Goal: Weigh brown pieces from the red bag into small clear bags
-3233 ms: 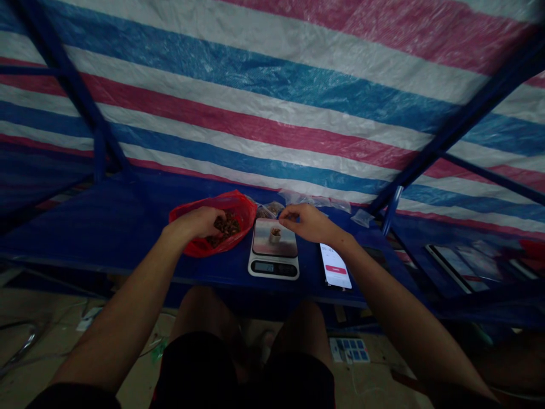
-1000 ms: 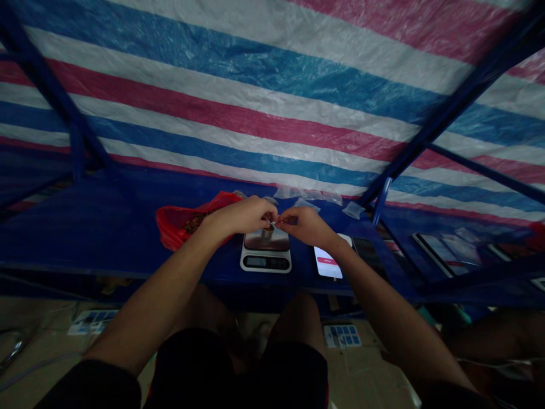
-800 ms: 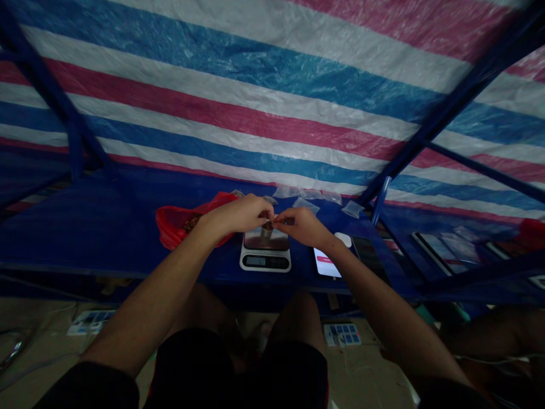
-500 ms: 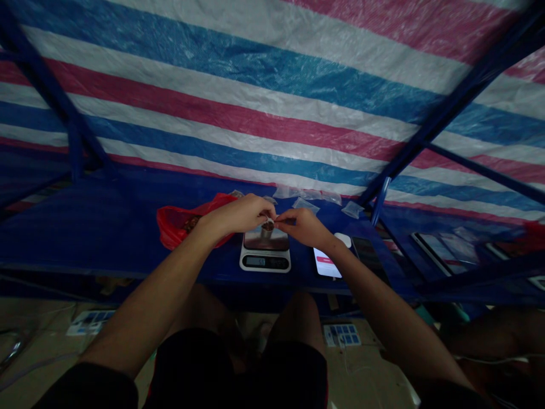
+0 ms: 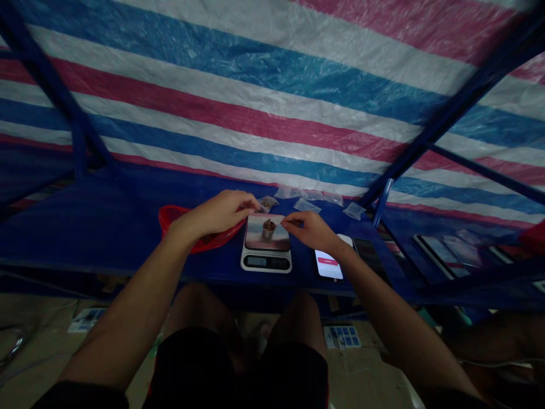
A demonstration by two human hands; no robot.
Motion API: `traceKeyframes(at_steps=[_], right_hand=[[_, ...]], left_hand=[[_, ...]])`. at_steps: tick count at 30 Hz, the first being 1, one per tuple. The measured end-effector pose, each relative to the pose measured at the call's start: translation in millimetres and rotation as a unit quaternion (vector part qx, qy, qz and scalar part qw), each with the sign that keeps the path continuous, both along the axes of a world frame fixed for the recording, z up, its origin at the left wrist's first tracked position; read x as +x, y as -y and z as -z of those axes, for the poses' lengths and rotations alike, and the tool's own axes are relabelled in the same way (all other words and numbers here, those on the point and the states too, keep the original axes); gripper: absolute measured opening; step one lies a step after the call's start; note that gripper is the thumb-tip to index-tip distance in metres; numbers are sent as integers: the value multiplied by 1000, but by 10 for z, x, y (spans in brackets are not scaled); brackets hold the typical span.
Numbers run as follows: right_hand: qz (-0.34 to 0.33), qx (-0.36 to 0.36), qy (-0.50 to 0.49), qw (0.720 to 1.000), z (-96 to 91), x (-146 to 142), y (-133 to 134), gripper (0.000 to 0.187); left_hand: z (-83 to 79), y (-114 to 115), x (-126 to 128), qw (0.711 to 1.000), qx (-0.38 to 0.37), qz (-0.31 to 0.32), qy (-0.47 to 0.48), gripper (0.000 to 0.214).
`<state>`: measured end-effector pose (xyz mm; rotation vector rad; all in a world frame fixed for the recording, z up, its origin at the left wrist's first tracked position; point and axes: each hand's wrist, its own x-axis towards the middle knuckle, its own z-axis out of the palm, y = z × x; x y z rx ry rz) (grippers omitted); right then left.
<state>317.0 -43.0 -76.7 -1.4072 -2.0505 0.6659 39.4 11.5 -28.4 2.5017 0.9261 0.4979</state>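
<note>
On the white kitchen scale (image 5: 266, 262) stands a small metal cup (image 5: 268, 233), heaped with brown pieces. The lit display seems to read 55. Left of the cup, my left hand (image 5: 230, 213) is closed at the fingertips, with clear plastic showing there, beside a small clear bag (image 5: 268, 203) of brown contents. My right hand (image 5: 310, 227) is pinched just right of the cup, apart from it; what the pinch holds is too small to make out. Under my left forearm lies an opened red plastic bag (image 5: 213, 241), its contents mostly hidden.
Several clear bags (image 5: 307, 205) lie along the table's back. To the right are a lit phone (image 5: 328, 267) and a dark flat object (image 5: 369, 255). Blue metal posts (image 5: 383, 199) and a striped tarp (image 5: 255, 113) bound the blue table (image 5: 128, 227). Another person's limb shows at lower right.
My hands have parted from over the cup: the left moved left, the right slightly right. The cup's heaped top now shows, and the scale's reading appears changed.
</note>
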Motion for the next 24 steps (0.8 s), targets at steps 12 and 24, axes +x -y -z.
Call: traceKeyframes(at_steps=[12, 24], right_hand=[[5, -13, -10, 1000, 86, 28, -23, 28], [14, -7, 6, 1000, 28, 69, -16, 29]], left_hand=[[605, -364, -638, 957, -87, -147, -233, 33], [127, -237, -600, 982, -35, -101, -156, 21]])
